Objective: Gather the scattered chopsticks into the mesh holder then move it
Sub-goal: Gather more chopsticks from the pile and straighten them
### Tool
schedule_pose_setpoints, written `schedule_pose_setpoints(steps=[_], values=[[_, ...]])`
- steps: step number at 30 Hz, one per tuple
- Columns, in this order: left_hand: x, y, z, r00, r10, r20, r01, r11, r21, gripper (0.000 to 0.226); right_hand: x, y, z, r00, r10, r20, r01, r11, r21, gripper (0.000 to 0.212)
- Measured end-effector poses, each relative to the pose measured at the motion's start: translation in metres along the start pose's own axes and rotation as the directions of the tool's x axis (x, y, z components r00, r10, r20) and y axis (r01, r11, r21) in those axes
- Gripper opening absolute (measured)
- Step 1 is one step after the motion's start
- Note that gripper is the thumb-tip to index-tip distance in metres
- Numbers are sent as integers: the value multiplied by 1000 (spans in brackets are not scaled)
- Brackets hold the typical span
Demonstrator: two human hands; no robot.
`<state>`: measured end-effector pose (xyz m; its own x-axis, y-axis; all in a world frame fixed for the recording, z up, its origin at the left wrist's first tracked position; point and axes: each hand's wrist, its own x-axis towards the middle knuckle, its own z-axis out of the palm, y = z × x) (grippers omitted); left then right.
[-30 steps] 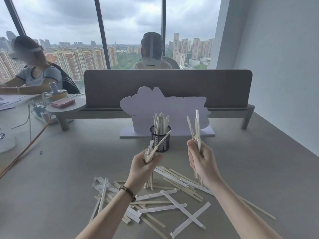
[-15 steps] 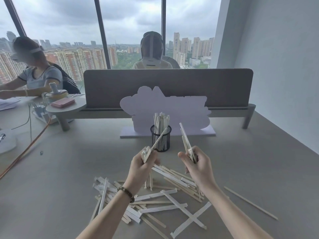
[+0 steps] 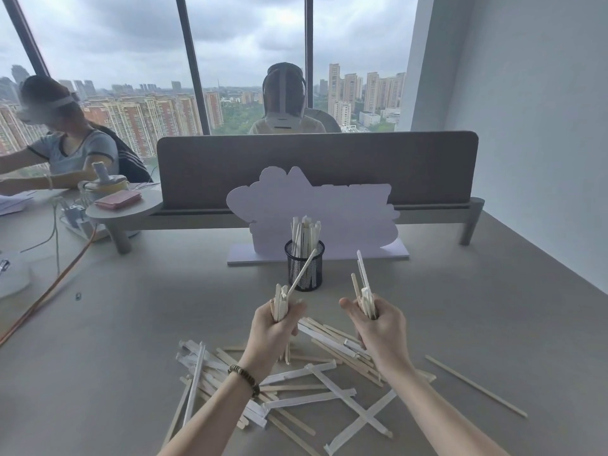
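A black mesh holder (image 3: 305, 272) stands upright on the grey table, with several chopsticks sticking out of its top. My left hand (image 3: 274, 327) is just in front of it, closed around a bundle of chopsticks (image 3: 282, 299), one of which slants up toward the holder. To the right, my right hand (image 3: 378, 320) grips a second upright bundle (image 3: 364, 291). Beneath both hands lies a scattered pile of chopsticks (image 3: 296, 386), some bare wood, some in white paper sleeves. One lone chopstick (image 3: 475, 386) lies off to the right.
A white cut-out sign (image 3: 345, 212) stands right behind the holder, in front of a grey desk divider (image 3: 316, 166). At the left are a small round shelf (image 3: 125, 205), cables and an orange cord (image 3: 49, 291). Two people sit beyond; a wall (image 3: 533, 126) is on the right.
My right hand has dropped lower and nearer, with its bundle shifting in its grip. My left hand stays near the holder, lowered slightly, still holding its bundle.
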<state>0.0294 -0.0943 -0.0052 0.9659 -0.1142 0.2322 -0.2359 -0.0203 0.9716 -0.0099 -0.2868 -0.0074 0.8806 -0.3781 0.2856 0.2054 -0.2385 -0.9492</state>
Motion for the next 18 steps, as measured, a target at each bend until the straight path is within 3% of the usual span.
schedule_pose_setpoints(steps=[5, 12, 18], values=[[-2, 2, 0, 999, -13, -52, 14, 1000, 14, 55, -3, 4, -1, 1000, -18, 21, 19, 998, -52, 64], [4, 10, 1, 998, 20, -66, -16, 999, 51, 12, -2, -8, -3, 996, -38, 78, 35, 999, 36, 63], [5, 9, 1, 997, 19, -68, -12, 995, 96, 35, 0, -8, -7, 996, -85, 16, 83, 993, 81, 45]])
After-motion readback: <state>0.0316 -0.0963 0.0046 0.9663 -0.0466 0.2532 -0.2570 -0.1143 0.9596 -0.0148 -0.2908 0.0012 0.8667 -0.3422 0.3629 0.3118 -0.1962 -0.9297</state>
